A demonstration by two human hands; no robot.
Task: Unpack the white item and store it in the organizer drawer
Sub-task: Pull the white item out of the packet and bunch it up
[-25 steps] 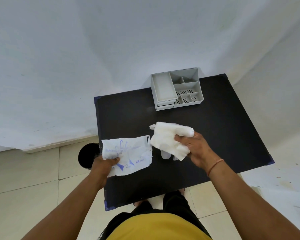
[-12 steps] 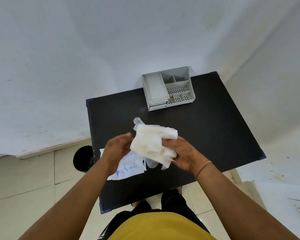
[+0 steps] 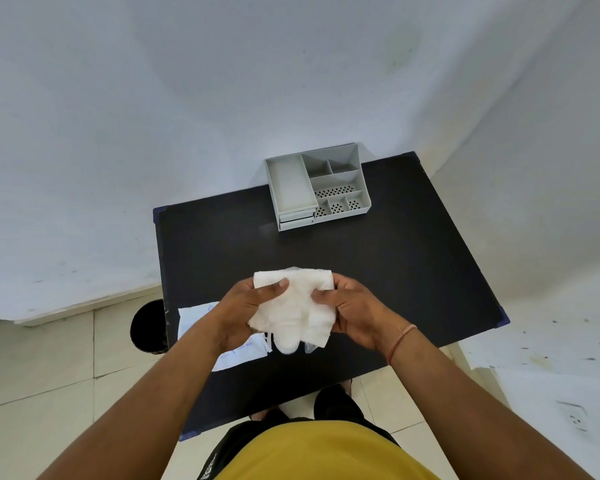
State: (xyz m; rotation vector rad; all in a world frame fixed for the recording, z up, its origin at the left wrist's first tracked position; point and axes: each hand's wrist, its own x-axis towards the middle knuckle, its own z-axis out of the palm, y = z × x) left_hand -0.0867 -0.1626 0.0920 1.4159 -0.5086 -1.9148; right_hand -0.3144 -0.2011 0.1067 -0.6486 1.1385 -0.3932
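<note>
The black counter [image 3: 378, 271] stands against a white wall, and beside its left edge on the tiled floor there is a dark round thing [image 3: 148, 327], half hidden by the counter, so I cannot tell what it is. An empty wrapper [image 3: 198, 318] with blue print lies flat on the counter near the left edge; the left forearm covers most of it and the print is too small to read. Above the counter, both hands hold the white item [image 3: 297, 306] between them, well apart from the organizer [image 3: 317, 188]. The left hand [image 3: 243, 310] has its grip clenched on the left side of the item, thumb on top, and the right hand [image 3: 352, 310] is grasping the right side in the same way. The item is soft and crumpled, and a rounded part hangs down below the hands. The organizer is grey and sits at the far edge of the counter. All its open compartments look empty; some have a bottom with small holes. Its two small drawers at the front left are closed, so what is inside them cannot be seen.
</note>
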